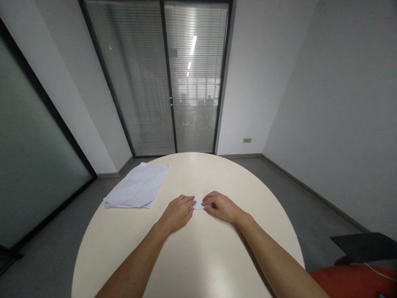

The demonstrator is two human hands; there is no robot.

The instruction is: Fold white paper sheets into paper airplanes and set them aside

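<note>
Between my two hands, a small piece of white paper (198, 203) lies on the round cream table (198, 174). It looks folded, though my fingers cover both of its ends. My left hand (178, 212) grips its left end, thumb at the near side and fingers over the far side. At the right end, my right hand (223, 206) pinches the paper between thumb and curled fingers. Both forearms reach in from the near edge of the table.
A loose stack of white paper sheets (139, 185) lies on the table's left side. Beyond the table stands a glass door with blinds (149, 82). At the lower right are a black flat surface (366, 246) and something red (347, 281) with a pale cable.
</note>
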